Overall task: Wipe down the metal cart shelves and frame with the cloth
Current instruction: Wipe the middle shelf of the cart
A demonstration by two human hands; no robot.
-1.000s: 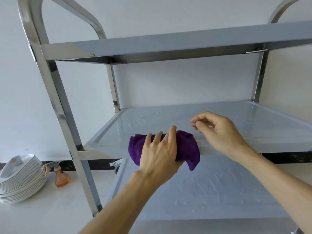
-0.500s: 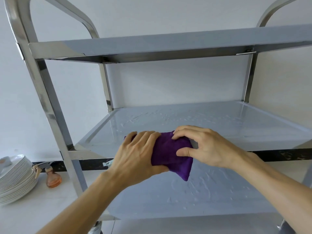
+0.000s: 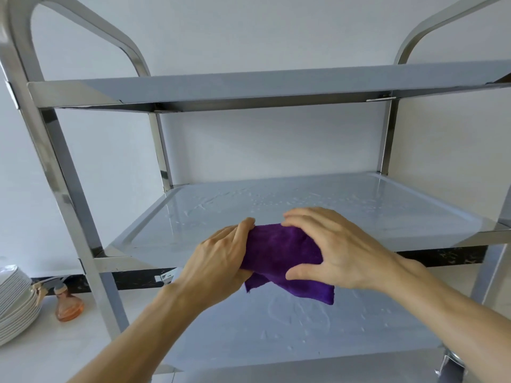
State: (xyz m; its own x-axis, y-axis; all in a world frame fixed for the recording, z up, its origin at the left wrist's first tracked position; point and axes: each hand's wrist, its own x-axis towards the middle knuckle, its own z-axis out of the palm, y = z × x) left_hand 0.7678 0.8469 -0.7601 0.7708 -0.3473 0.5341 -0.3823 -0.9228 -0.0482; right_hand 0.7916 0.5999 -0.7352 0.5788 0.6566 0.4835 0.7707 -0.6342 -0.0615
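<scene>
Here the left hand (image 3: 221, 258) and right hand (image 3: 331, 250) both pinch the purple cloth (image 3: 279, 255) between them, a corner drooping below the grip. Just beyond lies the wet middle shelf (image 3: 373, 205); above it, the top shelf (image 3: 249, 87).

Metal cart (image 3: 69, 194): polished steel frame with arched end posts, three grey tray shelves with raised rims. Top shelf (image 3: 276, 82) seen edge-on. Middle shelf (image 3: 359, 208) wet, beaded and streaked with droplets across its back half. Bottom shelf (image 3: 304, 330) likewise marked with droplets and smears.

Cloth (image 3: 279, 252): purple, plush, folded and bunched; at the front edge of the middle shelf near its centre, a loose corner drooping below the rim over the bottom shelf. Gripped from both sides by the hands.
</scene>
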